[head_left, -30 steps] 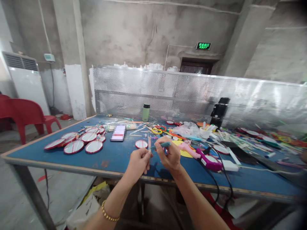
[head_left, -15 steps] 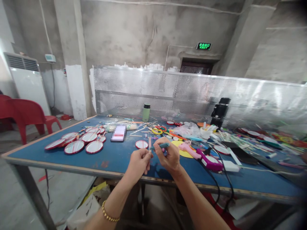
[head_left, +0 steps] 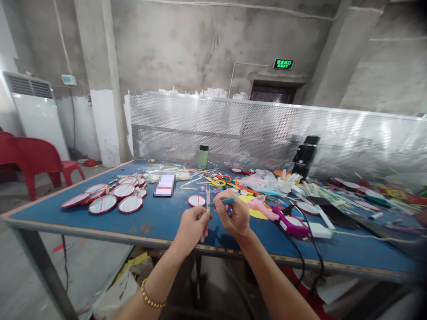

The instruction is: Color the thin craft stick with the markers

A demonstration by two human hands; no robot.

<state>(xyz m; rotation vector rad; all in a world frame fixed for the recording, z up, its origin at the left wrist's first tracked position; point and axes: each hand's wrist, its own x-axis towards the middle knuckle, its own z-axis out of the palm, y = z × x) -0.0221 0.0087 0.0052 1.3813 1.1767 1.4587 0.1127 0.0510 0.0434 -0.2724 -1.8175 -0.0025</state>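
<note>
My left hand (head_left: 192, 226) pinches a thin wooden stick (head_left: 207, 198) and holds it upright above the blue table (head_left: 160, 218). My right hand (head_left: 233, 215) is closed around a teal pen-like tool (head_left: 224, 202) whose tip meets the stick. Both hands hover near the table's front edge. A small round red-rimmed mirror (head_left: 196, 200) lies just behind them.
Several round red-rimmed mirrors (head_left: 110, 197) lie at the left. A pink glue gun (head_left: 263, 207), a purple one (head_left: 291, 223) with black cables, scissors (head_left: 220, 180), a green bottle (head_left: 202, 157) and scattered sticks crowd the right. A perforated metal screen (head_left: 267, 129) backs the table. Red chairs (head_left: 36, 162) stand left.
</note>
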